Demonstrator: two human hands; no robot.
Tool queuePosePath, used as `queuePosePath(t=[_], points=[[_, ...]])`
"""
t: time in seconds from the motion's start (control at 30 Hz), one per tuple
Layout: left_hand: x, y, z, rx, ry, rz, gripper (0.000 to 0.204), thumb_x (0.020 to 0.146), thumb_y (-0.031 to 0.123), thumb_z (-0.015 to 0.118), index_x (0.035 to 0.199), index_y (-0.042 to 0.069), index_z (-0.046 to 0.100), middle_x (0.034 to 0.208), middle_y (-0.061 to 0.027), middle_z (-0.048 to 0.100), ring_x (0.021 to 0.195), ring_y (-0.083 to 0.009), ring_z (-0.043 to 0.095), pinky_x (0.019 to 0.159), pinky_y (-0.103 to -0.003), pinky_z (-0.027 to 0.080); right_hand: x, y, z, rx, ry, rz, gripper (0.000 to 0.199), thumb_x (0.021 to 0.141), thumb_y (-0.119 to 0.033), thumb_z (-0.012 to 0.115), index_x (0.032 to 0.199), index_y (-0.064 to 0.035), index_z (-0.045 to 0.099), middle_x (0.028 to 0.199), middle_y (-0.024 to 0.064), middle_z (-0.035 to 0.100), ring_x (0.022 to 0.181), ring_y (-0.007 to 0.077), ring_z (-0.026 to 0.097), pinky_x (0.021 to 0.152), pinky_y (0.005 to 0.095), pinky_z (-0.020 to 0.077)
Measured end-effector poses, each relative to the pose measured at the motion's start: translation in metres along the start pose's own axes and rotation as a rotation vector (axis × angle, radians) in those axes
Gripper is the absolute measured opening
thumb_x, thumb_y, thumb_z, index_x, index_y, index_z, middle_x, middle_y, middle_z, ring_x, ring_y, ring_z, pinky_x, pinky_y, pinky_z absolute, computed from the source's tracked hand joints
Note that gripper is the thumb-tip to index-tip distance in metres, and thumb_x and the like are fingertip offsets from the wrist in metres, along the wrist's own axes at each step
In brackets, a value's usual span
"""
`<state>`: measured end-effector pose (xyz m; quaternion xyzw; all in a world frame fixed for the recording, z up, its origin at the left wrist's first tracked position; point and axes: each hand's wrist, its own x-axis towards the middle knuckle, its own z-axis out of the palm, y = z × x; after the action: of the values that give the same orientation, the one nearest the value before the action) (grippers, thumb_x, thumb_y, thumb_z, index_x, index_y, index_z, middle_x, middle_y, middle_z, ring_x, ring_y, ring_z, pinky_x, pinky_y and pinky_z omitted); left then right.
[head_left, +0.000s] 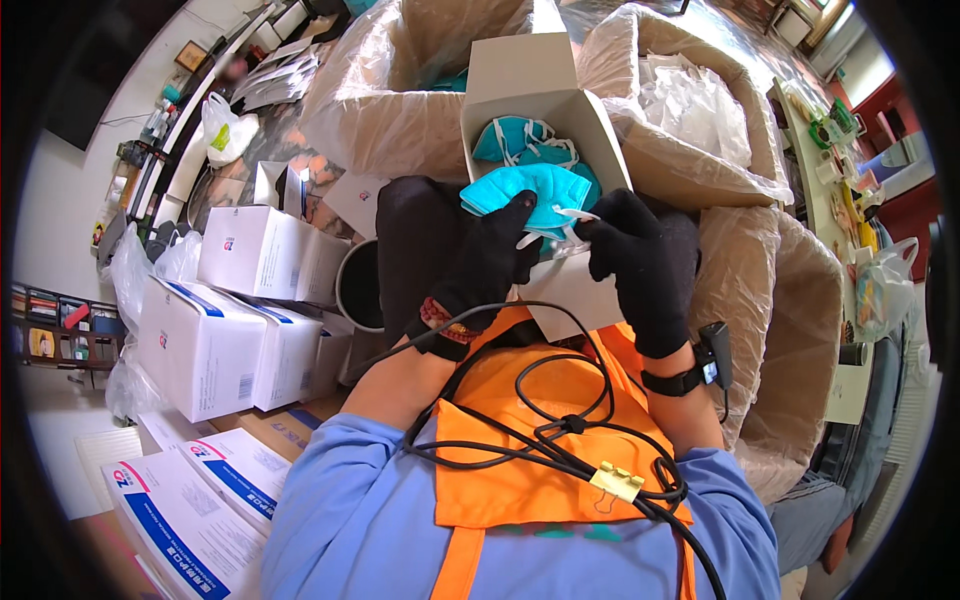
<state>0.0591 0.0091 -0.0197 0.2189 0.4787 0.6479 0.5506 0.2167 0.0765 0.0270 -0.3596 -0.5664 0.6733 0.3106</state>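
Observation:
A teal face mask [527, 190] with white straps is held over the mouth of an open white carton [518, 66] on my lap. My left hand [492, 240], in a black glove, grips the mask's near edge with the thumb on top. Beside it, my right hand [640, 250], also gloved, has its fingers closed around a white strap [578, 214] at the mask's right end. More teal masks [497, 140] with white straps lie inside the carton, partly covered by the held one.
Plastic-lined cartons stand ahead, one [385, 120] left and one [700, 170] right with clear wrappers inside; another [800, 330] is at my right. Several white boxes [205, 350] are stacked at my left near a dark bin [361, 285]. A black cable [560, 430] crosses my orange apron.

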Motion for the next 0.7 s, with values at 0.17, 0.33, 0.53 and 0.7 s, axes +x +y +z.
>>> queuePosePath(t=[0.17,0.33,0.53,0.7], points=[[0.004,-0.006,-0.008,-0.025,-0.073,-0.008,0.021,0.096,0.027,0.055,0.105,0.011,0.063,0.081,0.0005,0.062,0.066,-0.0077,0.055,0.053,-0.022,0.041,0.005,-0.001,-0.009,-0.156,-0.109,0.221,0.015,0.085,-0.015,0.068,0.094,-0.0047,0.063,0.076,-0.0021,0.057,0.057,0.0042,0.048,0.048,0.0186,0.0371],[-0.009,-0.012,-0.013,0.567,-0.156,0.317,0.02,0.096,0.022,0.057,0.112,0.01,0.059,0.09,0.0011,0.06,0.068,-0.0063,0.053,0.055,-0.021,0.04,0.005,0.026,-0.024,-0.146,-0.134,-0.101,0.02,0.081,-0.015,0.071,0.099,-0.0074,0.067,0.075,-0.0014,0.062,0.059,0.008,0.055,0.051,0.0219,0.042],[0.004,-0.038,0.005,0.459,-0.208,0.484,0.022,0.097,0.02,0.056,0.115,0.007,0.057,0.099,-0.0006,0.059,0.084,-0.008,0.055,0.063,-0.024,0.046,0.038,0.067,-0.077,-0.761,0.257,-0.518,0.026,0.072,0.002,0.068,0.096,-0.007,0.067,0.083,0.0072,0.071,0.066,0.016,0.067,0.063,0.0286,0.0521],[0.0,-0.029,0.012,0.395,-0.228,0.527,0.013,0.097,0.01,0.052,0.106,0.002,0.053,0.103,-0.0106,0.056,0.096,-0.0247,0.056,0.085,-0.035,0.046,0.038,0.058,-0.075,-0.494,0.322,-0.418,0.029,0.067,0.005,0.071,0.093,-0.0052,0.066,0.082,0.0057,0.07,0.067,0.0178,0.068,0.066,0.0284,0.0532]])
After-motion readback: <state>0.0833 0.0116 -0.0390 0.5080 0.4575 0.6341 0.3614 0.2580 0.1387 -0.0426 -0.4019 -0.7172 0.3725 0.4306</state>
